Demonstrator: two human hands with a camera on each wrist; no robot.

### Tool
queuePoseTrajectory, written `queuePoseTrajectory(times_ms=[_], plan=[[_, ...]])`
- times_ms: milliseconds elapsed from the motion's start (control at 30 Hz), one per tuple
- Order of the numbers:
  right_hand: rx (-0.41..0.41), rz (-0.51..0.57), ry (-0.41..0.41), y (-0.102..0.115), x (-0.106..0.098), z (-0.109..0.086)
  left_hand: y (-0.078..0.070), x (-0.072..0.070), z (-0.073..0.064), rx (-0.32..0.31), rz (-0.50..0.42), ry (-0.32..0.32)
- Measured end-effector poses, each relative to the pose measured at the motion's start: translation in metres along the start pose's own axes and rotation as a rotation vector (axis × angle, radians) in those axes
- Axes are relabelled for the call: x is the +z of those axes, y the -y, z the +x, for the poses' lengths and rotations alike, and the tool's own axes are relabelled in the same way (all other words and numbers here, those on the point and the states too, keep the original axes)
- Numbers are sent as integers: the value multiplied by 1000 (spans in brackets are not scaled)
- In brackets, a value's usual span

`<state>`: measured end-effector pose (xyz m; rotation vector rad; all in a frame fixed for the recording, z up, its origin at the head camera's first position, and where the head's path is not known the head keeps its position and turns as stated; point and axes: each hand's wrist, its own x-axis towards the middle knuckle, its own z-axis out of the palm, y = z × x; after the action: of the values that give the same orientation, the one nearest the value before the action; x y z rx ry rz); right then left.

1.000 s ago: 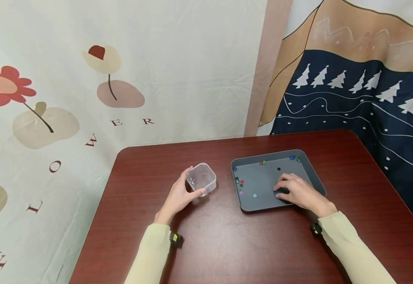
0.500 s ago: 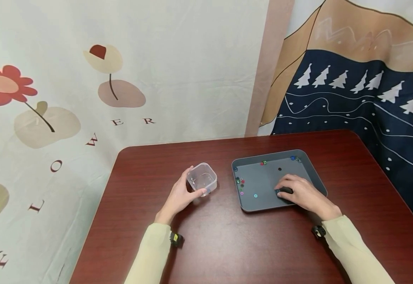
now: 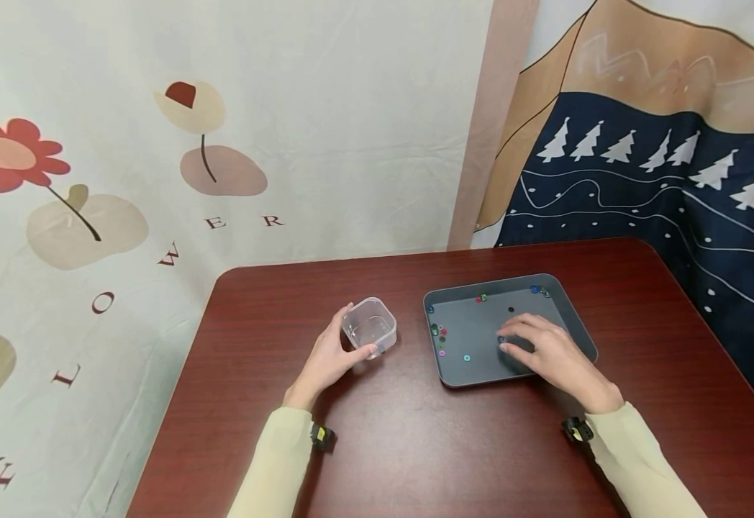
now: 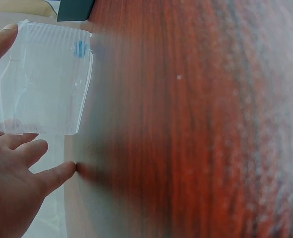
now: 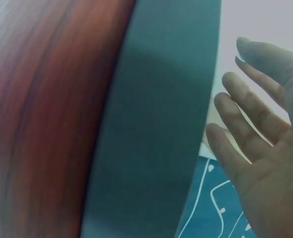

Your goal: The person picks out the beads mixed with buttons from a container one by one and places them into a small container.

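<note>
My left hand [image 3: 328, 360] holds a clear square plastic container [image 3: 369, 324] between thumb and fingers, tilted just over the table. In the left wrist view a blue spot [image 4: 80, 49] shows through the container's wall. My right hand [image 3: 555, 356] is above the grey tray [image 3: 480, 373], with thumb and index finger pinching a small dark blue bead [image 3: 501, 339]. The right wrist view hides the bead; there the tray's outer wall [image 5: 151, 109] stands in front of the fingers. Several small coloured beads lie in the tray, among them a light blue ring [image 3: 467, 357].
More beads gather along the tray's left side, such as a red one [image 3: 443, 332], and at its far right corner, a blue one [image 3: 534, 289]. A dark bead [image 3: 511, 309] lies mid-tray. Printed cloth [image 3: 364, 129] hangs behind the brown table [image 3: 377, 446].
The right hand has risen slightly from the tray floor, and the dark blue bead has moved up with its fingertips. The left hand and the container have stayed almost still.
</note>
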<state>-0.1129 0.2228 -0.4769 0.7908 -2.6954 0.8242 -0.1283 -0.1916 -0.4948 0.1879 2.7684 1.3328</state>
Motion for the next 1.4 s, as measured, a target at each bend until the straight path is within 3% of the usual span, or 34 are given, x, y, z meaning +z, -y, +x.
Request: queuePoseTrajectory(times_ms=[200,567,1400], plan=[[6,41,-77,14,3,7,0,0,0,4,4,-1],[-8,135,-149,41,11,28,1,0,0,8,-2,-2],[-74,320,-195,95,41,83,3,1,2,9,16,-3]])
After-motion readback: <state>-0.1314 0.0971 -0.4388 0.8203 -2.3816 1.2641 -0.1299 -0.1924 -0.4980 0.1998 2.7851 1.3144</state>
